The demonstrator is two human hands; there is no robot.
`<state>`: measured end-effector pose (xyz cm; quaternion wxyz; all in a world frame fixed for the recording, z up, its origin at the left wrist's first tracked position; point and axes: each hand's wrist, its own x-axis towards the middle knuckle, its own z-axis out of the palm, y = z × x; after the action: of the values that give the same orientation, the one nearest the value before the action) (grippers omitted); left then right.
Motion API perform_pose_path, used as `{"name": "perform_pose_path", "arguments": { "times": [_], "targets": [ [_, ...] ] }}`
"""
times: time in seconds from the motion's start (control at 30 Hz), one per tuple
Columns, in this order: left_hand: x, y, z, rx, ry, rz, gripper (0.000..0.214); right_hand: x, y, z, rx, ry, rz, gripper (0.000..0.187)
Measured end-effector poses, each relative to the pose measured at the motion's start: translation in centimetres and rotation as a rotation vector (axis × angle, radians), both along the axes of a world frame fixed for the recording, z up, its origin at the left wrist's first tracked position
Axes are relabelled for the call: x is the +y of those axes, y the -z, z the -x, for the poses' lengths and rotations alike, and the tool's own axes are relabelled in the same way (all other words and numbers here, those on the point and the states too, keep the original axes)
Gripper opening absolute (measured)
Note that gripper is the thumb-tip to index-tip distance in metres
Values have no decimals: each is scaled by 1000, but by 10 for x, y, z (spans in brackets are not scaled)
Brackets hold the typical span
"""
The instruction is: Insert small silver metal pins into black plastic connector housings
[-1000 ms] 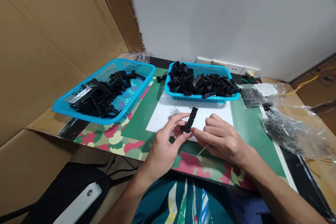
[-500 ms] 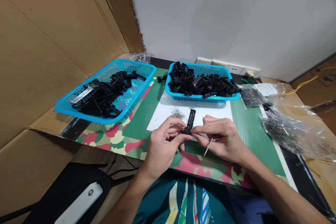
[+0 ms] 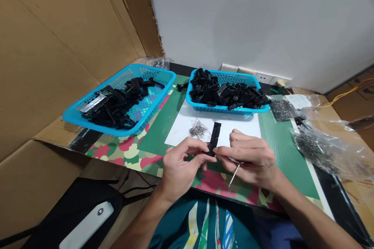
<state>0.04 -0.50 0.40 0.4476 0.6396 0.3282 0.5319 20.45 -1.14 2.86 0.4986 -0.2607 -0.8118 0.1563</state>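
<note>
Between my two hands a slim black plastic part (image 3: 215,136) stands tilted slightly to the right. My left hand (image 3: 181,167) is closed, pinching the part's lower end between thumb and fingers. The fingertips of my right hand (image 3: 251,159) press against the part's lower right side. A thin metal rod (image 3: 234,175), like a small tool shaft, sticks out below the right hand's curled fingers; its other end is hidden in the palm. Just behind the left hand, a pile of small wire pieces (image 3: 198,128) lies on a white paper sheet (image 3: 178,130).
A blue basket (image 3: 152,114) of black parts stands on the left, and another blue basket (image 3: 228,109) of black parts is at the back. Plastic bags of metal pieces (image 3: 280,109) lie along the right. A cardboard wall (image 3: 58,27) rises on the left.
The black part has turned a little in the fingers, so its face looks different. My right hand has shifted slightly to the right, and the metal rod with it.
</note>
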Motion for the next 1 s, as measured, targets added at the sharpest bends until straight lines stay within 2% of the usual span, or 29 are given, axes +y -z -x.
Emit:
{"name": "perform_pose_path", "arguments": {
  "times": [0.2,0.4,0.57,0.8,1.0],
  "targets": [
    [0,-1,0,73,-42,-108,17,-1,-1,-5,-187,96,-201,22],
    [2,-4,-1,187,-101,-266,20,-4,2,-12,-295,153,-289,25],
    [0,-4,-1,183,-133,-267,20,-5,-6,-16,-331,116,-262,26],
    [0,-5,0,201,-129,-273,18,-7,-10,-16,-265,68,-175,36],
    [1,-6,1,207,-125,-282,19,-9,-14,-14,-301,77,-109,24]
  ]
}}
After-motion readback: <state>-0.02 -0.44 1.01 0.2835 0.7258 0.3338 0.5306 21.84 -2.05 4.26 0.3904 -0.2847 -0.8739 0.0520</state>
